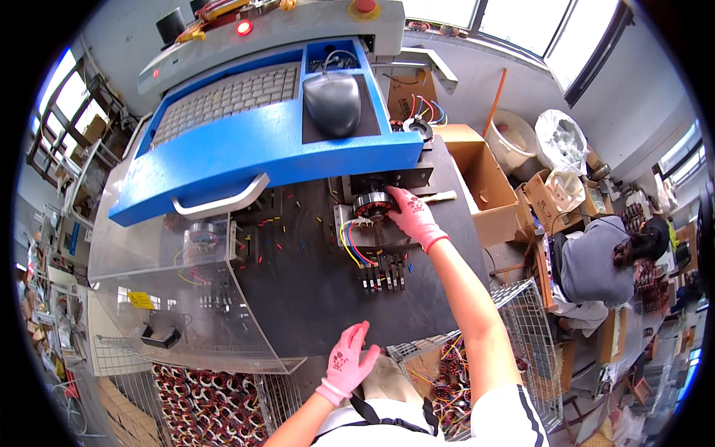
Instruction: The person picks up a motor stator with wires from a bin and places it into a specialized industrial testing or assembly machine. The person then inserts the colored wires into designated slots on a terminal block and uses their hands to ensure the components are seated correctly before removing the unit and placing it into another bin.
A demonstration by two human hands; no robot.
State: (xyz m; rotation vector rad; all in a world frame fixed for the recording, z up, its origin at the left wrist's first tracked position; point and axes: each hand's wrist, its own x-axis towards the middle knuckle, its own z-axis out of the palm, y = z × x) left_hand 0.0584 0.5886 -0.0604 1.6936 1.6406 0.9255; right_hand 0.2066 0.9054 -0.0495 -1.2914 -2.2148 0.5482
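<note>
Windows point(521, 22): daylight along the top and left walls.
Bench point(313, 298): dark worktop.
Boxes point(491, 186): cardboard, at the right.

Right hand point(412, 217) grips, it seems, a wound stator point(372, 205); left hand point(346, 365) rests open.

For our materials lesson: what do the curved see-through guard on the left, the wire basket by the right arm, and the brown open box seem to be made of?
Curved see-through guard: probably clear glossy plastic; parts show through it and it reflects light.
Wire basket: seemingly bare grey metal, a thin crossed mesh.
Brown open box: likely matte corrugated cardboard, with folded flaps.
</note>
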